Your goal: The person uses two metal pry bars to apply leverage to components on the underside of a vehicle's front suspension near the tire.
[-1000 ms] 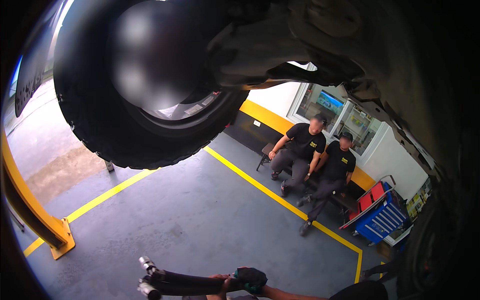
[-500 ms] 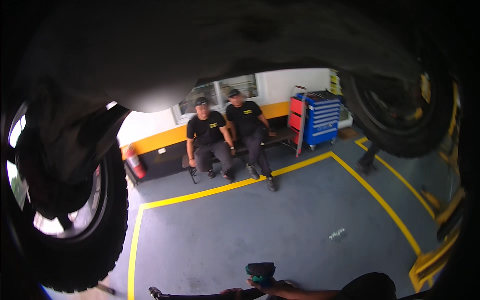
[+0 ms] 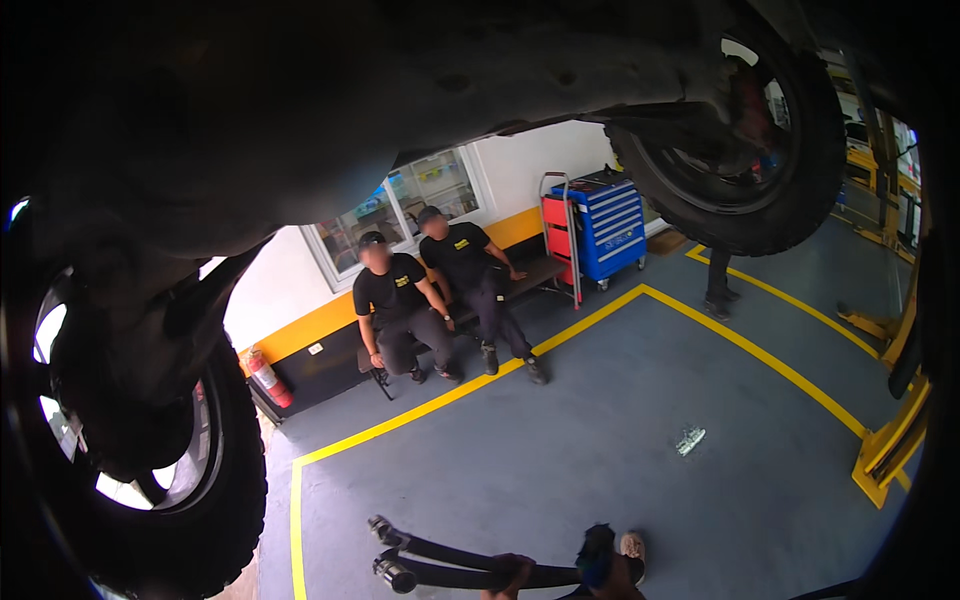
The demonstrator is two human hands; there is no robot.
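At the bottom of the head view my left hand (image 3: 515, 570) is closed round two long black bars (image 3: 440, 553) with round metal ends. The bars lie nearly side by side, their metal ends (image 3: 392, 572) pointing left. Just right of it, my right hand (image 3: 622, 588) grips a dark object (image 3: 597, 553) with a blue-green part, which looks like a hand-held power tool; its exact kind is unclear. The right hand's fingers are mostly hidden behind that object. My shoe (image 3: 632, 552) shows beside it.
A raised vehicle's dark underside (image 3: 430, 110) spans overhead, with a tyre (image 3: 240, 470) at left and another tyre (image 3: 790, 215) at right. Two people (image 3: 450, 280) sit on a bench by the wall, beside a blue tool cabinet (image 3: 612, 230). A yellow lift arm (image 3: 890, 445) stands at right.
The view has shifted and tilted. The black bars have risen further into view, now showing two metal ends. My right hand with the dark object has moved right and lower.
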